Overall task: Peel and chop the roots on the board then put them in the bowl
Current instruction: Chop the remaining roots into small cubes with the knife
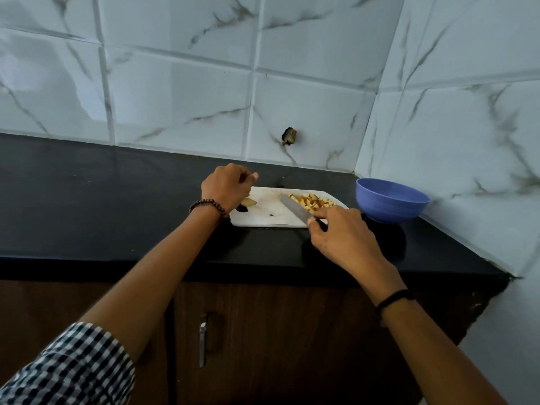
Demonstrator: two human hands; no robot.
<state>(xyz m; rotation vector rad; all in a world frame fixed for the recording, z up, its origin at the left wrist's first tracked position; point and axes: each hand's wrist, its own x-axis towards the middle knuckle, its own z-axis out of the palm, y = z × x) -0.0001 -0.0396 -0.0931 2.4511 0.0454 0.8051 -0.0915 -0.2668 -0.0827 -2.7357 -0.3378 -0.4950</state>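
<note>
A black countertop (117, 200) runs back to the tiled corner. Two things lie directly on it: a white cutting board (268, 214), flat and close to the back wall, and a blue bowl (391, 204) standing upright just beside the board's right end.

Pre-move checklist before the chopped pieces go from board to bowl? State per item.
1. Knife gripped by right hand: ok.
2. Chopped pieces gathered in one pile on the board, beside the blade: ok.
3. Bowl upright, just right of the board: ok.
4. Bowl bottom free: cannot tell, hidden by its near wall.
5. All roots chopped: not ok, an uncut piece lies at the board's left end.
6. Left hand away from the blade: ok.
</note>
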